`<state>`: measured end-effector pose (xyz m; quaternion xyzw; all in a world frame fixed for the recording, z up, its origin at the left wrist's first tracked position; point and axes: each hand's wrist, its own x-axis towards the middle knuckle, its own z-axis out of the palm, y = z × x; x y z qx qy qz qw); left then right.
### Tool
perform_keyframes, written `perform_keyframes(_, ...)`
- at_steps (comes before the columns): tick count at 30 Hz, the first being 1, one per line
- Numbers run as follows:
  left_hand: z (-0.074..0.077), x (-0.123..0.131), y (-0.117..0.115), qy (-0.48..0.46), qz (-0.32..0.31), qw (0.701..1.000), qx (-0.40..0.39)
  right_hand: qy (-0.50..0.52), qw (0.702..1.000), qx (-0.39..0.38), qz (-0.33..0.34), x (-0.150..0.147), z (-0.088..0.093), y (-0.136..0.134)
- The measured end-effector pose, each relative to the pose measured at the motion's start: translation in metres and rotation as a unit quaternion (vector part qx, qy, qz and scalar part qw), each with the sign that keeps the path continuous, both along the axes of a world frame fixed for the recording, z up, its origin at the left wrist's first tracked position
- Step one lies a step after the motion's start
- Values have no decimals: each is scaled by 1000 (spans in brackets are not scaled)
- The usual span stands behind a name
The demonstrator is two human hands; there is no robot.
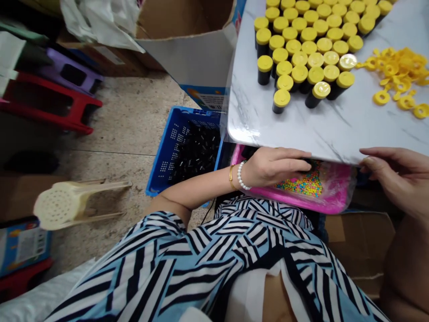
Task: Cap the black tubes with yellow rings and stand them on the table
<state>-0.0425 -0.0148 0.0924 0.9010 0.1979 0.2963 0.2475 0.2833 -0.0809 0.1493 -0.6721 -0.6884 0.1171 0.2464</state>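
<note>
Lying under left hand [273, 166]: pink tray [335, 205] | right hand [397, 176]: by table edge [335, 154] | hands' hold: unclear

Smooth yellow plastic caps [281, 98] are catching glare atop glossy black tubes [263, 78] along the left edge of the table [254, 114], whose sleek top is showing marble-like veining. Farther right, shiny plastic rings [400, 69] are reflecting the light. Below the near edge, crinkled clear film [335, 179] is glinting against a glossy pink plastic tray [337, 205] bearing smooth pellets [308, 185]. Beyond the near-left corner, a perforated plastic crate [161, 147] is holding shiny black pieces [197, 152]; off the left edge, a cardboard carton [201, 62] is baring a matt brown inside. Matt printed cloth [201, 264] is creasing across the person's front.
</note>
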Motion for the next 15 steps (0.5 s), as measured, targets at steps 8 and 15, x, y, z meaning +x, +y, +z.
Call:
perform_keyframes(8, -45, -1, 0, 139, -98, 985, 5, -22, 999, -28, 25, -18, 6, 0)
perform_keyframes(15, -43, 7, -6, 178, -95, 979, 25, 507, 750, -418, -79, -87, -66, -8)
